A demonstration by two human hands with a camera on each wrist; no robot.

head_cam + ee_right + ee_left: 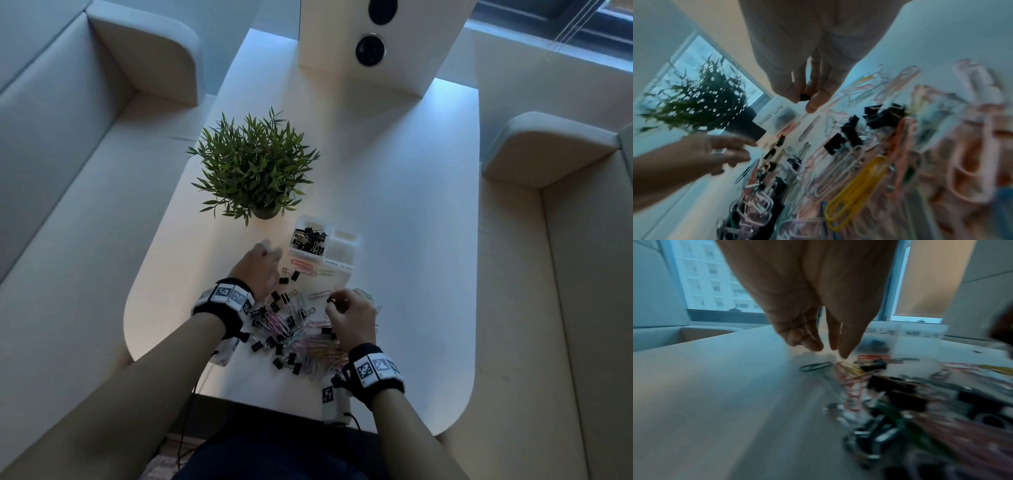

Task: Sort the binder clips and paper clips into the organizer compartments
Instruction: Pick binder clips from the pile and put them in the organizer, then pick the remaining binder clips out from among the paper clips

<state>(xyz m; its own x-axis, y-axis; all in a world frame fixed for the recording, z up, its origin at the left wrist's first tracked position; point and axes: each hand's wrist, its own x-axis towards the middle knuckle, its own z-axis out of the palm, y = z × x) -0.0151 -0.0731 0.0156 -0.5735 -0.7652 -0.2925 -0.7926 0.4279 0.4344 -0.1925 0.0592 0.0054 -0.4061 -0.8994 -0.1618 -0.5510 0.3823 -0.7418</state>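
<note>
A mixed pile of black binder clips and coloured paper clips lies on the white table, between my two hands. The clear organizer stands just beyond it; its left compartment holds black binder clips, and the right ones look empty. My right hand hovers over the pile's right side and pinches a small black binder clip between thumb and fingers. My left hand hangs left of the organizer, blurred, with its fingers straight, pointing down at the table and holding nothing.
A potted green plant stands just behind and to the left of the organizer. A few paper clips lie loose in front of the organizer. The table is flanked by pale sofas on both sides.
</note>
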